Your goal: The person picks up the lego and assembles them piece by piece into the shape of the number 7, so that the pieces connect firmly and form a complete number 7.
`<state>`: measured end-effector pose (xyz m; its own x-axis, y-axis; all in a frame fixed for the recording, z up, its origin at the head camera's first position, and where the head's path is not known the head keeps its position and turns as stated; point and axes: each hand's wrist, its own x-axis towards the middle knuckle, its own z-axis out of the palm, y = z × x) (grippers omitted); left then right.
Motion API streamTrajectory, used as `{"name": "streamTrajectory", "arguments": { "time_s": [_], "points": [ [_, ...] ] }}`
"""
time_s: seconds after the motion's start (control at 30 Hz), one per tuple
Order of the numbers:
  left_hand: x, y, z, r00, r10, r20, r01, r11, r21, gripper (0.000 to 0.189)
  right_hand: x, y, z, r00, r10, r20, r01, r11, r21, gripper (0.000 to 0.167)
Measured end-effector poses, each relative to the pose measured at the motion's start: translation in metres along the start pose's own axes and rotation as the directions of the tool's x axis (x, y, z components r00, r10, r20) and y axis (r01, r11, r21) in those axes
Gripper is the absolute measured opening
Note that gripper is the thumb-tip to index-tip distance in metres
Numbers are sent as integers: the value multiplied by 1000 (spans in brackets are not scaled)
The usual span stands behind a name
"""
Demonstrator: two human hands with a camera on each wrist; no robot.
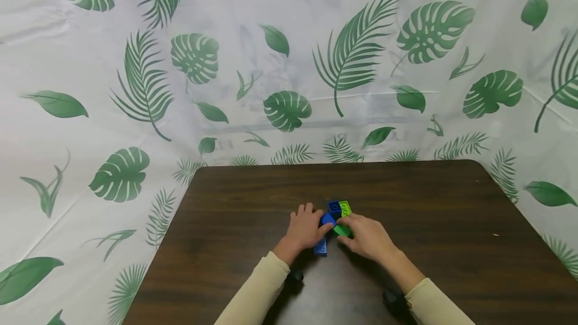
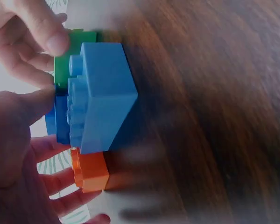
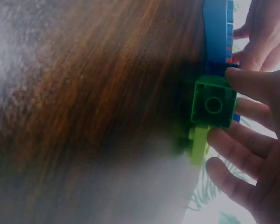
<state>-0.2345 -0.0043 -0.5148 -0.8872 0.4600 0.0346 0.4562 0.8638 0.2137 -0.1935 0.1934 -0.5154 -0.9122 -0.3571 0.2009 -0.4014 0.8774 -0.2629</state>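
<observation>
My left hand [image 1: 306, 228] pinches a blue brick [image 1: 328, 220] between thumb and fingers. From the right, my right hand [image 1: 368, 237] grips a green brick [image 1: 342, 230], thumb on the near side. The blue and green bricks meet end to end. In the right wrist view the green brick [image 3: 213, 103] lies on its side, its hollow underside showing. A longer studded blue brick [image 1: 320, 247] lies on the table, just nearer than the left thumb. An orange brick [image 2: 94, 171] shows beside the left fingers in the left wrist view.
Just beyond the hands, a dark blue brick [image 1: 334, 207] and a lime green brick [image 1: 345, 208] lie side by side. The dark wooden table [image 1: 253, 189] runs back to a leaf-patterned curtain [image 1: 244, 124]. A small pale scrap [image 1: 495, 235] lies at the right.
</observation>
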Motion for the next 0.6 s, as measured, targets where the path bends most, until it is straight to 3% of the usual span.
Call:
{"name": "streamTrajectory", "arguments": {
  "time_s": [0.17, 0.37, 0.47, 0.6],
  "points": [
    [0, -3, 0, 999, 35, -9, -36, 995, -88, 48, -3, 2, -4, 1000, -2, 23, 2, 1000, 10, 39],
    [2, -7, 2, 995, 91, -36, -97, 962, -255, 43, -3, 5, -18, 1000, 20, 14, -21, 998, 53, 34],
    [-1, -8, 3, 993, 110, -37, -116, 949, -294, 44, -2, 7, -22, 998, 60, -17, -57, 989, 137, 40],
    [-5, -9, 3, 990, 141, -28, -143, 939, -313, 47, 1, 9, -23, 990, 122, -74, -95, 949, 300, 48]
  ]
}}
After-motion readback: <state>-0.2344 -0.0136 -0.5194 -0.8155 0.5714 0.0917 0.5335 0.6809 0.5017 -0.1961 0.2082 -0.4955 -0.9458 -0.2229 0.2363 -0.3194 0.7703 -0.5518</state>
